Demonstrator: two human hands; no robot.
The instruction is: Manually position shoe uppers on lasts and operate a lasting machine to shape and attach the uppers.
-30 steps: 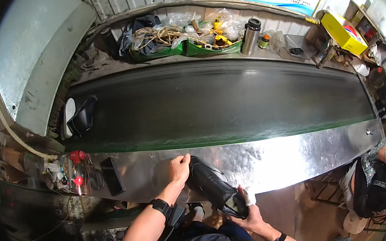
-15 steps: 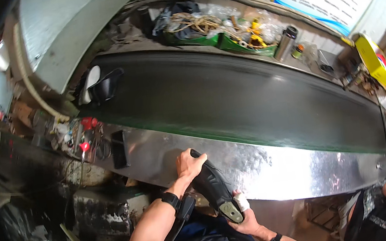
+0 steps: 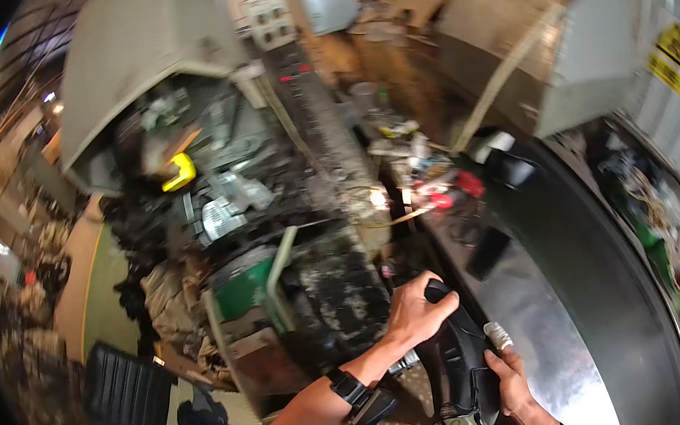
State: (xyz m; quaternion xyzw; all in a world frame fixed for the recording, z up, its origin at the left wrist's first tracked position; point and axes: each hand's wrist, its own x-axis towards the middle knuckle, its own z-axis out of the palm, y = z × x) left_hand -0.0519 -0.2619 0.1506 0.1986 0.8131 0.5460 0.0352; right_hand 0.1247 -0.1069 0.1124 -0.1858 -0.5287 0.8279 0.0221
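Between my two hands is a black shoe [image 3: 451, 366] with a metal plate at its lower end, with a hole in it. My left hand [image 3: 420, 312] is closed round the shoe's upper end, thumb across it. Lower down, my right hand [image 3: 511, 380] grips the shoe's right side; one finger has a white wrapping. The shoe is held over the near edge of a shiny metal ledge [image 3: 549, 305]. A flat black, phone-like object [image 3: 489, 252] lies on that ledge beyond my hands.
Right of the ledge runs a dark conveyor belt [image 3: 608, 262], with a black-and-white shoe [image 3: 512, 166] at its far end. Red-handled items [image 3: 446, 193] lie ahead, blurred. A pale-hooded machine [image 3: 143, 49] stands left, above a black chair [image 3: 126, 390]. Green trays [image 3: 655, 255] line the right wall.
My view has swung left, so the belt now lies to the right and the machine and chair show. Both hands still hold the shoe, which stands more upright in the picture.
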